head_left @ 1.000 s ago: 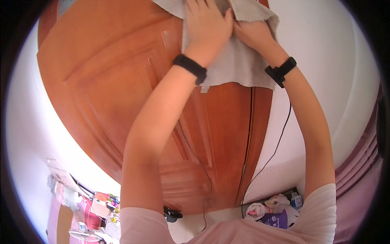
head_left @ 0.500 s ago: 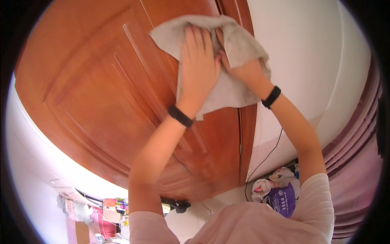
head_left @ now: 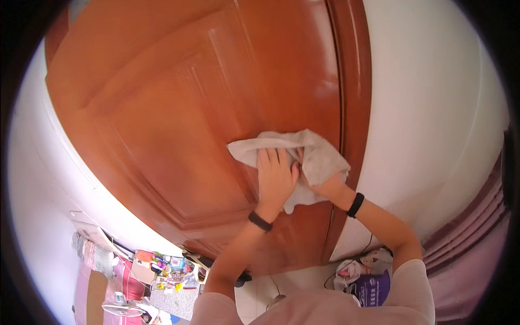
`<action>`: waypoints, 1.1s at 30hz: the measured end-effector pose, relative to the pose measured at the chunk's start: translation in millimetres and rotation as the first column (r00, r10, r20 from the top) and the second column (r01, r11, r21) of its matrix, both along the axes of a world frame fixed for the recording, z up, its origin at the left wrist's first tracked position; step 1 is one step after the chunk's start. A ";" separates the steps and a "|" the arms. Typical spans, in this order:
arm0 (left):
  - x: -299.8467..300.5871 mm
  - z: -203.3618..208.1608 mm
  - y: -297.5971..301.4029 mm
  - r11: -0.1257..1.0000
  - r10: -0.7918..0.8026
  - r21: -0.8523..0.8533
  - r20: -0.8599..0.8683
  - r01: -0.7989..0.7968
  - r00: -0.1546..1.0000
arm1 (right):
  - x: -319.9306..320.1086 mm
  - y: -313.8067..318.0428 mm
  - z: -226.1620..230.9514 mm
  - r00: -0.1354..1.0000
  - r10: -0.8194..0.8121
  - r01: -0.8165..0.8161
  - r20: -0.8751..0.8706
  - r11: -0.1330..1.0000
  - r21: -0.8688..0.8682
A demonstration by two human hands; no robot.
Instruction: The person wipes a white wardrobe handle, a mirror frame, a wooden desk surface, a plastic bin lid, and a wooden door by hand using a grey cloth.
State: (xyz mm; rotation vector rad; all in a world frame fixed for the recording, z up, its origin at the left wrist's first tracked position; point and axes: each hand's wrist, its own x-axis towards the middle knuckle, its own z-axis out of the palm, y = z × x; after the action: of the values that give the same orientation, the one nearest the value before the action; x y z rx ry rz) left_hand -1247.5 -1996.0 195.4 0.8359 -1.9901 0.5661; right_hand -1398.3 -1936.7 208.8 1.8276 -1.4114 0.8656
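A light grey cloth [head_left: 325, 157] lies bunched and folded against a reddish-brown wooden door [head_left: 162, 135], near its right edge. My left hand [head_left: 276, 181] holds the cloth to the door, fingers pointing up and their tips at its folded upper edge. Gripping the cloth's right part, my right hand [head_left: 331, 189] is mostly covered by a fold, so its fingers are largely hidden. The two hands are close together, with the left thumb near the middle of the cloth. A dark band sits on each wrist.
Right of the door frame [head_left: 357, 81] is a white wall [head_left: 422, 97], then a mauve curtain [head_left: 476, 260]. A purple bag [head_left: 374, 290] stands among other bags on the floor. At lower left are a white fan [head_left: 122, 307] and a cluttered table [head_left: 173, 300].
Both hands and the cloth have moved down the door, from its upper part in the view to about the middle. The cloth is more bunched now, and the view has shifted somewhat.
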 end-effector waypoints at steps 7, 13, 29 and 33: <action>42.5 45.3 -11.6 1.000 -0.001 0.015 -0.186 0.003 0.982 | 43.2 -44.4 31.0 0.937 0.347 -0.349 -0.041 0.930 -0.116; 54.4 157.1 -40.2 0.915 0.095 -0.362 -0.230 -0.176 0.969 | 64.7 -78.4 141.0 0.940 0.302 -0.338 -0.159 0.771 -0.539; 55.6 411.7 -100.7 0.534 -0.176 -0.830 -0.293 -0.159 0.940 | 86.1 -123.0 388.8 0.980 0.106 -0.200 -0.171 0.604 -0.771; 87.8 425.8 -113.7 0.629 -0.097 -0.744 -0.363 -0.225 0.927 | 115.1 -134.6 400.5 0.984 0.093 -0.179 -0.155 0.618 -0.766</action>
State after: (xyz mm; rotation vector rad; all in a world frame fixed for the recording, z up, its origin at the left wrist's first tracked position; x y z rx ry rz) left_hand -1159.7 -2109.8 621.2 0.4060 -1.1581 1.1198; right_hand -1283.2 -2071.3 609.3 1.2576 -0.6321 1.2058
